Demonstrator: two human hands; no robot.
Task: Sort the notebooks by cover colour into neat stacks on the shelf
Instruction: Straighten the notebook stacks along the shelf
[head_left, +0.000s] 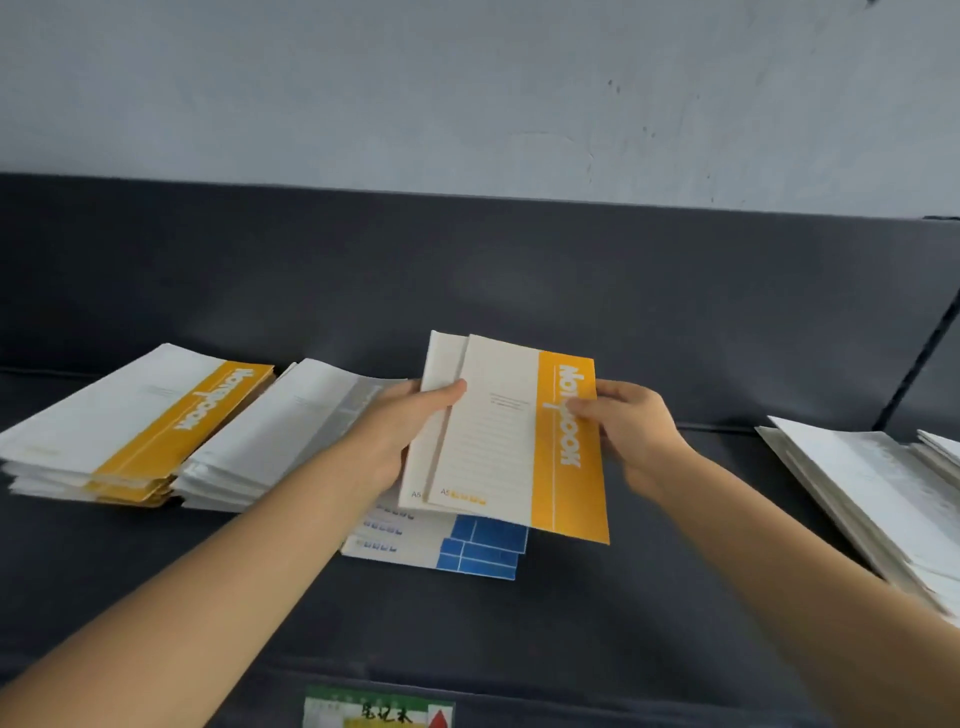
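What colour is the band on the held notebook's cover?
Orange-yellow; the held notebook shows best in head view.

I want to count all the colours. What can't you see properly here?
All head view:
Back notebook: its colour band hides behind the front yellow notebook.
Blue stack: mostly under those two notebooks.
Right stack: cut by the right edge, colour washed out by glare.
Green notebook: cut by the bottom edge.
Right hand: motion-blurred.

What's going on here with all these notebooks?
A person is sorting notebooks. The left hand grips the left edge and the right hand pinches the right edge of two held notebooks, the front one yellow-banded, above a blue-banded pile. A yellow-banded stack and a grey-banded stack lie at left, another pile at right.
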